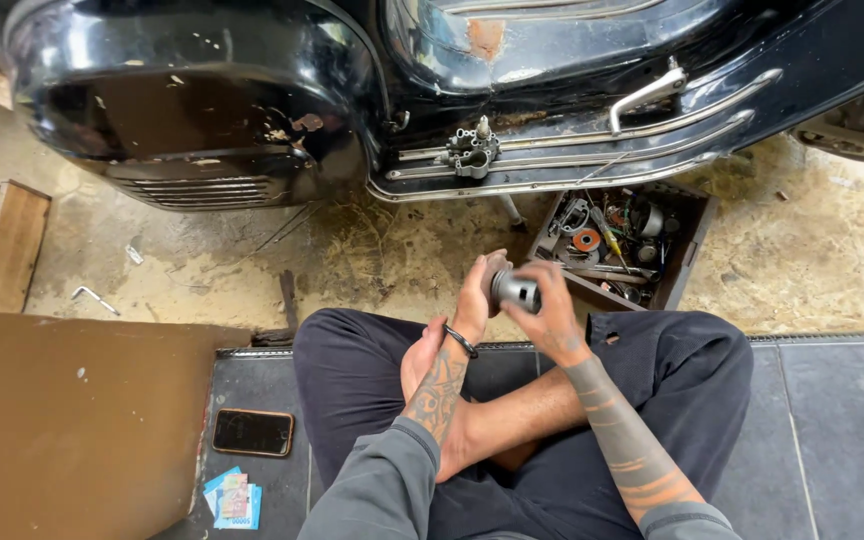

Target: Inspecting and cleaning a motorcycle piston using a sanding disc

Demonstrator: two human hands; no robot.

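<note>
A small metal cylinder (515, 291) is held between both hands above crossed legs.

The left hand (476, 295) is closed behind the part, the right hand (549, 310) is pinched over its front; most of it is hidden. The scooter (372, 90) is cut off above; the parts box (687, 262) holds indistinct clutter.

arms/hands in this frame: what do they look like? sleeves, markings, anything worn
Both hands are bare, no gloves. Grey long sleeves are pushed up near the elbows on both arms. The left hand has a dark band at the wrist, with a dense dark patterned tattoo on the forearm below it. The right hand has tattooing on its back, and dark bands plus orange striping run down that forearm.
</note>
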